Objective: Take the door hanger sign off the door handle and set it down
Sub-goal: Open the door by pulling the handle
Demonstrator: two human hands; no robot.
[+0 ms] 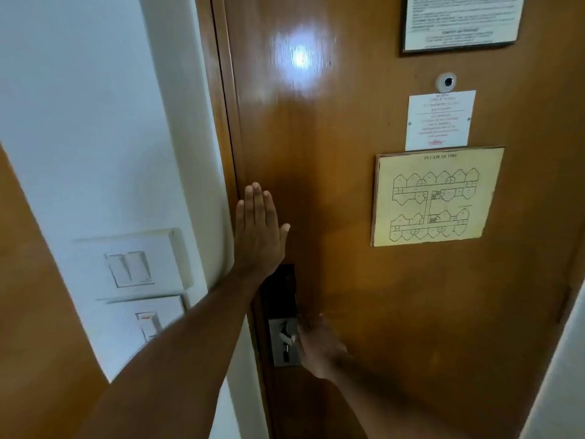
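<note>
No door hanger sign shows in this view. My left hand [258, 231] lies flat against the brown wooden door [332, 280], close to its left edge and above the lock, holding nothing. My right hand [319, 346] is blurred and sits just right of the metal lock plate [283, 342], with the thumb touching the plate. It covers the spot where the door handle would be, so the handle is hidden. A black panel [281, 289] sits above the lock plate.
On the door hang a yellow fire plan [437, 196], a white notice [440, 120], a framed notice [462, 20] and a peephole [446, 82]. The white wall at left carries a switch plate [129, 264] and a second switch [147, 323].
</note>
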